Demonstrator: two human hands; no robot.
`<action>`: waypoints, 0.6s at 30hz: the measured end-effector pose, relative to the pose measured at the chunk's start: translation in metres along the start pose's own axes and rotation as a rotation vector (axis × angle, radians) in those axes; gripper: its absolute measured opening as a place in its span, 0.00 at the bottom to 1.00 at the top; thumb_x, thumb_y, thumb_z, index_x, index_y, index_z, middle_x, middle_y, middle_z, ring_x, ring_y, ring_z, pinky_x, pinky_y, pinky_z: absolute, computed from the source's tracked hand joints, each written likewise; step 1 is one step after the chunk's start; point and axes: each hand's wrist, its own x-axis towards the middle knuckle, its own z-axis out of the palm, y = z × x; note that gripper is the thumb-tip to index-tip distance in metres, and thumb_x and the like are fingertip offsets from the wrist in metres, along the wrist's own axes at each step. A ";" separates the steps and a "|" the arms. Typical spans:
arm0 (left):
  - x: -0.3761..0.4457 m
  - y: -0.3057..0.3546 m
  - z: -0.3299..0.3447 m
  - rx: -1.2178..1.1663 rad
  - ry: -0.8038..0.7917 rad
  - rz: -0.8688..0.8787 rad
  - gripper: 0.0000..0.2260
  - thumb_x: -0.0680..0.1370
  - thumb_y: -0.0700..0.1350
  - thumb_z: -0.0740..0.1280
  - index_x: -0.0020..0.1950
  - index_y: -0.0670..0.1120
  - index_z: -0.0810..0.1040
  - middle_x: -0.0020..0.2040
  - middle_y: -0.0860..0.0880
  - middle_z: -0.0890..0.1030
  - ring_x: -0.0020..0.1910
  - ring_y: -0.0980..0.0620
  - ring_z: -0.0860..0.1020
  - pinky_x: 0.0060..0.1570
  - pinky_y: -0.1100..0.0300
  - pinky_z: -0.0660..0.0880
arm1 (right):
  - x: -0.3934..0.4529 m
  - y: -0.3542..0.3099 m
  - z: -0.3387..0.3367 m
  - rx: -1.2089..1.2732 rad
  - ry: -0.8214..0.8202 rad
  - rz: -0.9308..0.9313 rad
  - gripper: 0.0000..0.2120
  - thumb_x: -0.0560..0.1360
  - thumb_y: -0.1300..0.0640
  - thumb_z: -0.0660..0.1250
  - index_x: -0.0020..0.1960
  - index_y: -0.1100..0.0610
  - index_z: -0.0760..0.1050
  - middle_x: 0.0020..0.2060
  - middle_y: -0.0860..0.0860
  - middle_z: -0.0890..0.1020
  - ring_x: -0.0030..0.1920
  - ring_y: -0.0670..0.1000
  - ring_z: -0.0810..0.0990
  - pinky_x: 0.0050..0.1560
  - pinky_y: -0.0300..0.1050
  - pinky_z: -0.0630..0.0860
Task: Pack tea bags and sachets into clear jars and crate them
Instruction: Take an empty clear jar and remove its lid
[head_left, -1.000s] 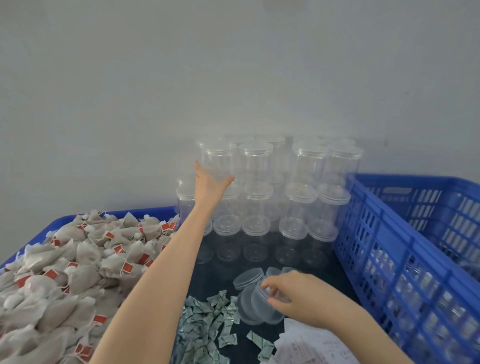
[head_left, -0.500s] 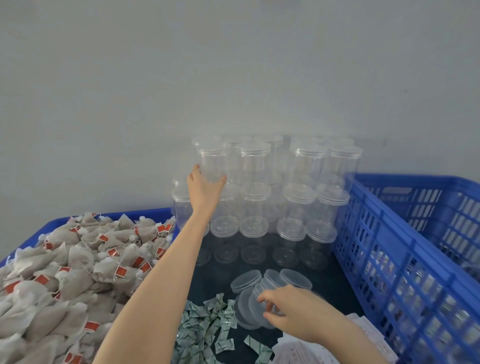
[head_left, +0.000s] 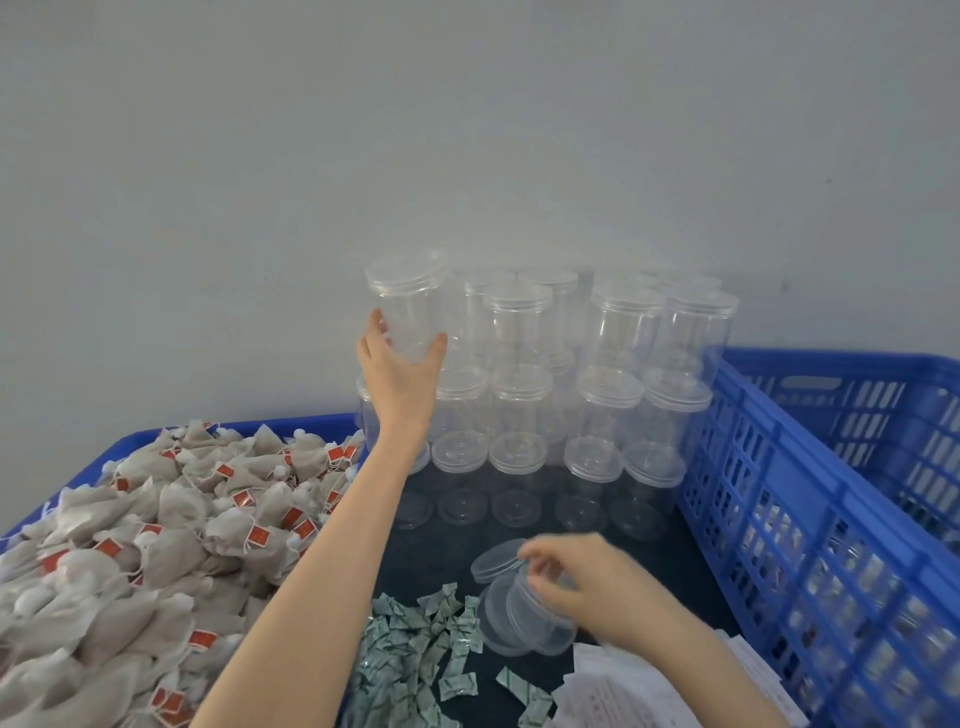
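Two hands share this step: my left hand (head_left: 402, 364) grips the lidded clear plastic jar (head_left: 408, 306) at the left of the stack by the wall, while my right hand (head_left: 582, 587) pinches a loose clear round lid (head_left: 498, 558) over the dark surface (head_left: 441, 566). I should lift the jar straight up, squeezing lightly so its neighbours stay put. Half a second ago that jar sat lower among the stack; now it stands raised above the others.

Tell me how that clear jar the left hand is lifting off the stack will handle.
Clear jar looks empty, so probably light. Smooth walls may be slippery; left hand grips only its base. Neighbouring stacked jars look tall and could tip if bumped.
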 end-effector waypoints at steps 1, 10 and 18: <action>-0.005 0.007 -0.005 -0.023 -0.031 0.020 0.35 0.74 0.52 0.73 0.75 0.47 0.60 0.68 0.48 0.68 0.63 0.52 0.70 0.61 0.60 0.69 | 0.003 -0.001 -0.007 0.087 0.087 0.016 0.14 0.81 0.51 0.64 0.67 0.44 0.74 0.55 0.41 0.81 0.54 0.39 0.79 0.57 0.36 0.76; -0.083 0.023 -0.031 -0.190 -0.584 0.010 0.32 0.72 0.45 0.75 0.72 0.50 0.64 0.64 0.52 0.72 0.62 0.55 0.73 0.59 0.60 0.74 | 0.024 -0.019 -0.061 0.704 0.488 0.013 0.37 0.73 0.35 0.61 0.77 0.52 0.62 0.68 0.43 0.72 0.59 0.31 0.73 0.57 0.27 0.69; -0.120 0.013 -0.047 -0.147 -0.785 -0.089 0.36 0.66 0.61 0.73 0.71 0.54 0.65 0.61 0.59 0.74 0.58 0.64 0.75 0.48 0.70 0.75 | 0.015 -0.014 -0.035 0.756 0.385 0.026 0.49 0.64 0.37 0.69 0.79 0.54 0.57 0.71 0.48 0.71 0.71 0.47 0.70 0.64 0.39 0.70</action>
